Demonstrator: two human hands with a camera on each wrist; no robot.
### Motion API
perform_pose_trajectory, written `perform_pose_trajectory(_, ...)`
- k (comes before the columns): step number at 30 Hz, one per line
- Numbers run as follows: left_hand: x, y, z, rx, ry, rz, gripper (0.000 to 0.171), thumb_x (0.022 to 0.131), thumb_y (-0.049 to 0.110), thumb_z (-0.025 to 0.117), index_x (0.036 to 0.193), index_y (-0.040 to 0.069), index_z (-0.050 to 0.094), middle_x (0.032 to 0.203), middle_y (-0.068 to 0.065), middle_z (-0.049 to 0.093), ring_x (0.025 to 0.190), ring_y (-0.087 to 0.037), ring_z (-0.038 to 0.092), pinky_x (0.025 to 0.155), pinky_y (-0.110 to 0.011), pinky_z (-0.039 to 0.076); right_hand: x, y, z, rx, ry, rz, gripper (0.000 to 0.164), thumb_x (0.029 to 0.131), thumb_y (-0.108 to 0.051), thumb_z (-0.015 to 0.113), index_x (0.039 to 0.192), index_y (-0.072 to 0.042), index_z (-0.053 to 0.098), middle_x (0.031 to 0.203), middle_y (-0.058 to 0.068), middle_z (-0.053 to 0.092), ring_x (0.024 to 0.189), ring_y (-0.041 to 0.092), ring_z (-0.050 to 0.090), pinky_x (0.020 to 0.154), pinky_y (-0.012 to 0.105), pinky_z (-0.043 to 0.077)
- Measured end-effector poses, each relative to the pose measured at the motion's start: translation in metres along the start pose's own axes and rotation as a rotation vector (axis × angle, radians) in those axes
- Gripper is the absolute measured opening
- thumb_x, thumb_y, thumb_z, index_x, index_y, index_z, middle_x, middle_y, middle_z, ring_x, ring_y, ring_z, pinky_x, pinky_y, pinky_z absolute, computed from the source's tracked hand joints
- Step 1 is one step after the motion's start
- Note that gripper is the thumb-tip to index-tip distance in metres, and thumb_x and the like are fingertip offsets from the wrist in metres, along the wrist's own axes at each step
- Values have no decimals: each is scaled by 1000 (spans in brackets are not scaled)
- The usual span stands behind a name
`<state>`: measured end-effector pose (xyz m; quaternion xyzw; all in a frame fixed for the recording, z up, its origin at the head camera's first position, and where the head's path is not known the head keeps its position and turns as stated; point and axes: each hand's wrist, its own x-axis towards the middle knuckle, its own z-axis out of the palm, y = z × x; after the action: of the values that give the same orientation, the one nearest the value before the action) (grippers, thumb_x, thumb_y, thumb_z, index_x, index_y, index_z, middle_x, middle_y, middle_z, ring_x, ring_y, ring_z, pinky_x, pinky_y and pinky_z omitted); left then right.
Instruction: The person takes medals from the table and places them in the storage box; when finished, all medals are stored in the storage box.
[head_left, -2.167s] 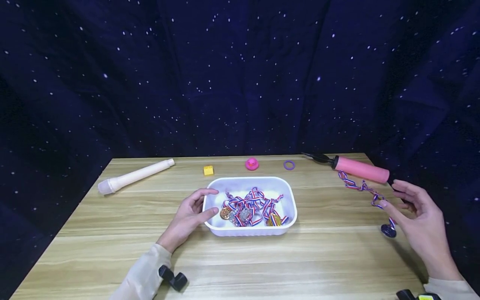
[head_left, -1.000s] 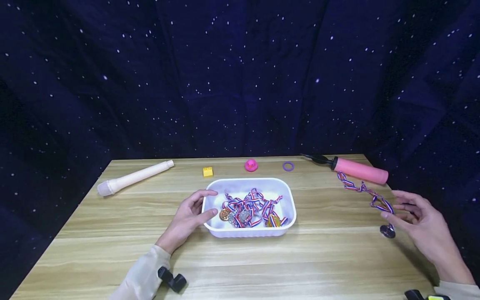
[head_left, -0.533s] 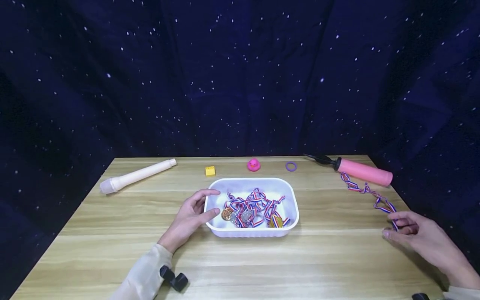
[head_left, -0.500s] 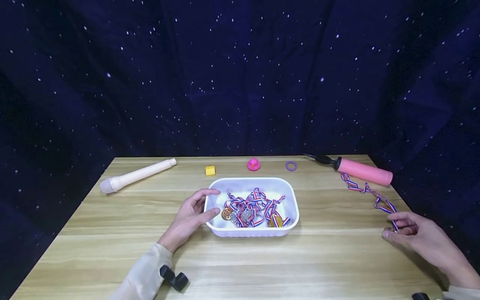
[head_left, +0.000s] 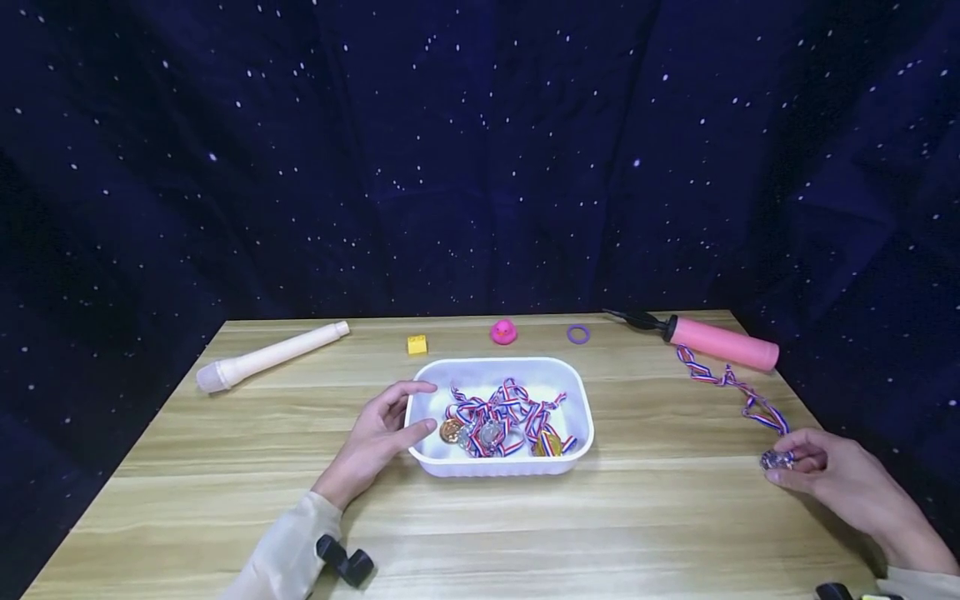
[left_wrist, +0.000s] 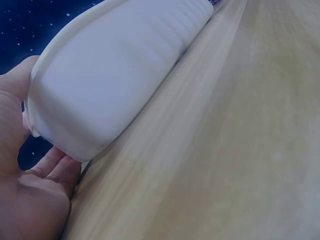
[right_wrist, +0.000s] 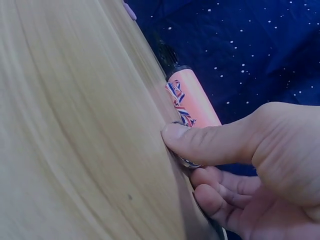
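Observation:
My left hand [head_left: 378, 435] holds the left end of a white plastic tub [head_left: 498, 469]. In the left wrist view the thumb lies at the tub's rim, with fingers low by its corner. Inside the tub lie a bronze medal [head_left: 450, 431], a silver medal [head_left: 490, 432] and a gold medal [head_left: 547, 444] among tangled striped ribbons. On the right, my right hand [head_left: 851, 483] pinches another silver medal [head_left: 772, 460] between thumb and fingers, low over the table. Its red, white and blue ribbon [head_left: 765, 414] trails away along the tabletop.
A pink hand pump [head_left: 723, 342] with a black nozzle lies behind the ribbon. Along the back are a purple ring [head_left: 578, 334], a pink rubber duck [head_left: 503, 332], a yellow toy brick [head_left: 417, 344] and a cream microphone [head_left: 273, 354]. A dark starry curtain [head_left: 480, 167] hangs behind.
My right hand has come down and nearer, from beside the ribbon to the silver medal, and has taken hold of it. My left hand and the tub stay in place.

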<state>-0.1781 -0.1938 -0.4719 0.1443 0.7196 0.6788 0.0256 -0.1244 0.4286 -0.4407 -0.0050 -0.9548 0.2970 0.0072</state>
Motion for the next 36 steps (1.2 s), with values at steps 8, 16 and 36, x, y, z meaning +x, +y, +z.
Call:
perform_pose_trajectory(8, -1, 1, 1, -14, 0, 2, 54, 97, 3, 82, 148, 7, 65, 162, -17, 58, 162, -28, 41, 137, -39, 25, -2, -6, 16, 94, 136, -201, 28, 91, 6, 86, 114, -2, 73, 88, -2, 75, 75, 0, 64, 60, 21, 49)
perform_pose_trajectory(16, 0, 1, 0, -8, -2, 12, 54, 97, 3, 82, 148, 8, 64, 162, -17, 58, 161, -29, 42, 137, -42, 25, 0, -28, 25, 67, 233, -233, 14, 96, -1, 86, 108, -6, 83, 91, -2, 79, 75, -3, 61, 60, 17, 47)
perform_pose_trajectory(36, -1, 0, 1, -16, -4, 7, 54, 97, 4, 82, 149, 7, 64, 160, -22, 58, 158, -30, 46, 132, -30, 35, 6, -94, 22, 240, 339, -400, 16, 100, 1, 81, 115, -4, 83, 95, -19, 81, 80, -5, 70, 69, 9, 53)
